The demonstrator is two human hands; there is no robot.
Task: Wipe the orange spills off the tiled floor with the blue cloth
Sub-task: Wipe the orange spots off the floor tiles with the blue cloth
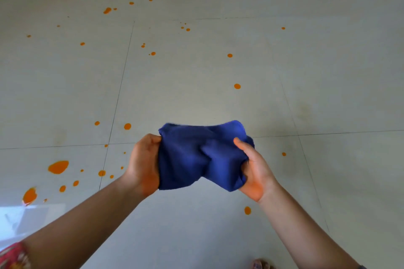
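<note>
Both forearms reach in from the bottom edge, holding the blue cloth (201, 157) above the tiled floor (196, 85).

Left hand (144, 164) grips the cloth's left edge, fingers curled shut and hidden behind the fabric. Right hand (254, 172) clutches the right end, thumb pressed on top, the other fingers buried underneath. Cloth is bunched, held clear of the floor. Orange spills (58, 167) lie scattered on all sides of the cloth, densest to its left; the smallest specks defy an exact count. One patterned sleeve (13, 256) is cropped at the corner.
</note>
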